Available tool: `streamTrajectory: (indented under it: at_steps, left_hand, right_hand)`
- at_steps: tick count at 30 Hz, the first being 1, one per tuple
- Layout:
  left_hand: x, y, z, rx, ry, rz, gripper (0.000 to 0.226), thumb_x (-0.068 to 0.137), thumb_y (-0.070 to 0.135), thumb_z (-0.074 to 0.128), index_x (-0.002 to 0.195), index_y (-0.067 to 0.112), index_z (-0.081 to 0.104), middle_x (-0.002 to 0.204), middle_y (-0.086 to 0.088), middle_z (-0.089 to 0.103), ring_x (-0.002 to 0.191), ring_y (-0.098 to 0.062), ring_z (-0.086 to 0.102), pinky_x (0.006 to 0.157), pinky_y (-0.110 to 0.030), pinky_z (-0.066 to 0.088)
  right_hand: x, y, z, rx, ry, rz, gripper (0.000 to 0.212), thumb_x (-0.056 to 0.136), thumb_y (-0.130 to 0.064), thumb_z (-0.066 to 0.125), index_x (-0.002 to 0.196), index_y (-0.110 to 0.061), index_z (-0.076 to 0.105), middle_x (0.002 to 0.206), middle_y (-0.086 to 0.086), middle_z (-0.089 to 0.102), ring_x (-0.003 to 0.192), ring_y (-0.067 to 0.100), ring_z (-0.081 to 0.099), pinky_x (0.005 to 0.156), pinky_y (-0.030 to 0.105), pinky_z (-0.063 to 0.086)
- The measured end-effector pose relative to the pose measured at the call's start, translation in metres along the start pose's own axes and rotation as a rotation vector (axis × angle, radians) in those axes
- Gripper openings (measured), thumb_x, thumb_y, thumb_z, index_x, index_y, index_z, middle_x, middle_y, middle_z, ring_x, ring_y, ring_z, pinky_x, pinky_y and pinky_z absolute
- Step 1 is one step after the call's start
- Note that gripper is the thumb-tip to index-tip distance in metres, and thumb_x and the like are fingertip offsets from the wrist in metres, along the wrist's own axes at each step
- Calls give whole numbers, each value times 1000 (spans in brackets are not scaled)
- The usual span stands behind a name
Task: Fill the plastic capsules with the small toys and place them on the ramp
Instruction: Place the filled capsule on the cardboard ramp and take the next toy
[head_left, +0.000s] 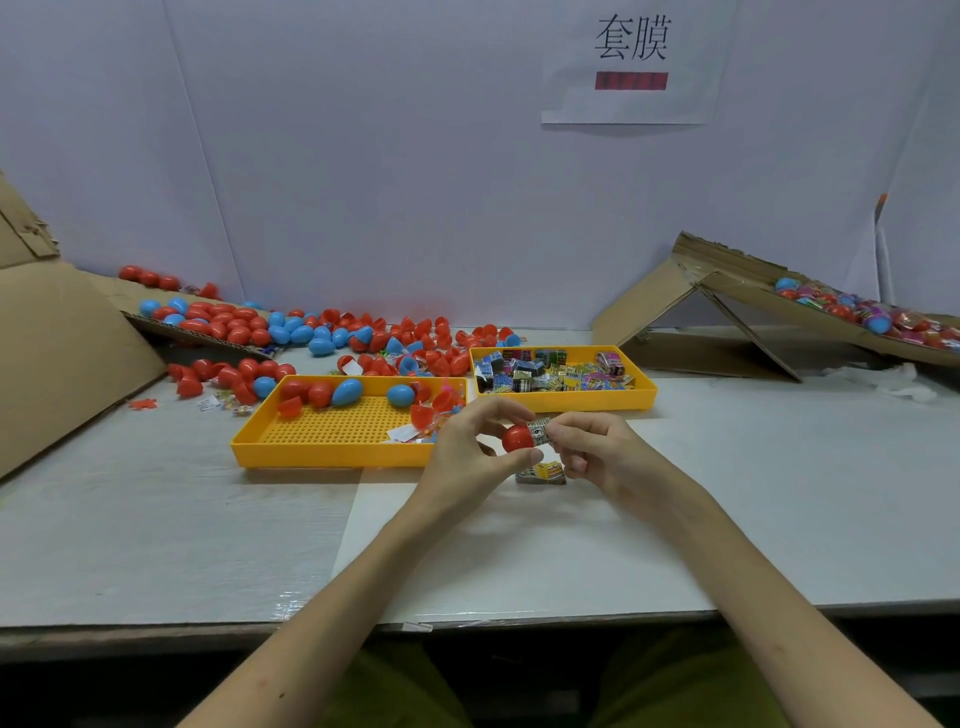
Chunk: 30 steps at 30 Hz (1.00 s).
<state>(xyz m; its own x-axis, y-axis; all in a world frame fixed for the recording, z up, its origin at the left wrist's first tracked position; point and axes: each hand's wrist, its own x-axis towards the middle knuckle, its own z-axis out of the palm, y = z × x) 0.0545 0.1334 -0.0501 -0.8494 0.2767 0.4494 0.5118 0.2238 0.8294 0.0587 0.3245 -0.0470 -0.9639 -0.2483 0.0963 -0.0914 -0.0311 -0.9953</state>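
Just above the counter (208, 545), whose pale surface lies under glossy, wrinkled film, the person's two hands meet in front of the trays. The left hand (462, 457) has its grip closed narrowly round a red capsule half (517, 438), a smooth, shiny plastic dome held between thumb and curled fingers with its mouth turned toward the other hand. The right hand (602, 452) pinches a toy packet (540, 431), small, boxy and printed, whose end sits at the capsule's mouth. A second packet (543, 473), with yellow print, lies flat on the counter directly under the hands.

Behind the left hand stands a shallow yellow plastic tray (337, 453) with a perforated grid floor, holding a few red halves and blue egg-shaped capsules along its far side. Beside it, to the right, a matching yellow tray (566, 404) is heaped with small multicoloured packets.

Loose red and blue capsules (363, 338) spread across the counter beyond the trays and up a corrugated cardboard chute (78, 338) at the left. At the right, the ramp (753, 291), a rough-edged cardboard slope propped as a tent, carries a cluster of filled capsules (857, 312). A paper sign (631, 62) hangs on the white wall.
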Motion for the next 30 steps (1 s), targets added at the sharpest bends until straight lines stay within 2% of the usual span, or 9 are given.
streamTrajectory:
  at_steps: [11, 16, 22, 26, 30]
  left_hand:
    - [-1, -2, 1, 75, -5, 31, 37, 76, 15, 85, 95, 36, 63, 106, 14, 64, 93, -1, 61, 66, -17, 50]
    - [-1, -3, 3, 44, -6, 38, 31, 77, 10, 84, 99, 23, 66, 107, 5, 65, 97, -8, 65, 74, -27, 59]
    - [-1, -4, 2, -37, -37, 13, 41, 81, 2, 80, 119, 13, 71, 118, -2, 68, 106, -13, 68, 86, -24, 58]
    - [1, -5, 1, -10, -14, 8, 39, 81, 3, 79, 118, 13, 73, 115, -1, 71, 99, -10, 70, 80, -18, 57]
    - [2, -5, 1, -12, -7, -24, 36, 82, 8, 80, 116, 17, 74, 104, 5, 72, 91, -6, 72, 77, -22, 59]
  right_hand:
    - [0, 3, -1, -30, -27, -13, 16, 80, -34, 72, 79, -19, 77, 65, -8, 54, 54, 7, 40, 57, 21, 35]
    - [1, 5, 0, -70, -5, -28, 17, 78, -36, 75, 79, -20, 77, 64, -11, 57, 54, 6, 41, 54, 18, 37]
    - [2, 2, -1, -59, 41, -42, 16, 74, -36, 76, 73, -21, 74, 65, -5, 56, 53, 9, 42, 55, 21, 36]
    - [2, 3, 0, -76, 43, -47, 16, 71, -39, 78, 73, -23, 74, 65, -6, 58, 53, 9, 43, 54, 20, 39]
    - [3, 3, -1, -32, 69, -64, 20, 72, -34, 79, 80, -19, 69, 64, -4, 59, 52, 10, 44, 53, 21, 41]
